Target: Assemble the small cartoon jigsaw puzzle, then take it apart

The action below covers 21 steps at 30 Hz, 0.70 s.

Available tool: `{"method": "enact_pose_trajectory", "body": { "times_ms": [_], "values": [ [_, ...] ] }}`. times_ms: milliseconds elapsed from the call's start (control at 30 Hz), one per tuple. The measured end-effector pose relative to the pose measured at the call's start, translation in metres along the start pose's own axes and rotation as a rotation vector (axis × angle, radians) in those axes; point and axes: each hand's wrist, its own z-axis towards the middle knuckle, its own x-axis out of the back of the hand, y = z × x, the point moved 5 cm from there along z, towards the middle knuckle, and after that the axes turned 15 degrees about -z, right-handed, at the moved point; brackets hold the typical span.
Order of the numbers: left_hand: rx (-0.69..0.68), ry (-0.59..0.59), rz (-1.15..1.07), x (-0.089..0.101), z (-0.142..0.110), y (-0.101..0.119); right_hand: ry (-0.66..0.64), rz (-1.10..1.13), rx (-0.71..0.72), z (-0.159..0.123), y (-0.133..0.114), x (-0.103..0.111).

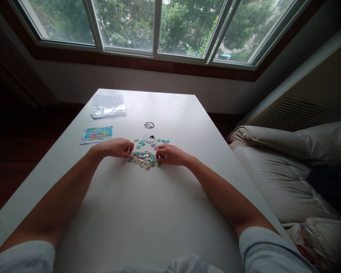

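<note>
A heap of small jigsaw puzzle pieces, some face up in pink, green and yellow and others showing pale backs, lies on the white table. At its left edge is my left hand, fingers curled and fingertips close together; whatever they may hold is hidden. My right hand rests at the right side of the heap, with thumb and fingers bent around a greenish puzzle piece. Several loose puzzle pieces are spread just beyond the heap. Left of my left hand lies a colourful cartoon picture sheet.
Two round items, a dark-and-silver disc and a ring-like disc, lie beyond the pieces. A clear plastic bag with paper is at the far left of the white table. A padded sofa stands to the right; windows are ahead.
</note>
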Motion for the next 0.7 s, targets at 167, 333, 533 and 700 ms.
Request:
{"method": "enact_pose_trajectory", "body": {
  "times_ms": [167, 333, 533, 700],
  "values": [
    [-0.01, 0.015, 0.006, -0.005, 0.003, -0.001, -0.006, 0.005, 0.018, 0.0, 0.0, 0.0],
    [-0.009, 0.011, 0.005, -0.004, 0.003, 0.001, 0.03, 0.087, 0.014, 0.002, 0.004, -0.002],
    [-0.038, 0.039, 0.036, -0.001, 0.002, 0.008, 0.198, 0.162, -0.151, -0.003, 0.025, -0.001],
    [-0.068, 0.148, 0.035, 0.004, 0.007, 0.004, 0.248, -0.116, -0.392, -0.012, 0.043, 0.003]
  ]
}}
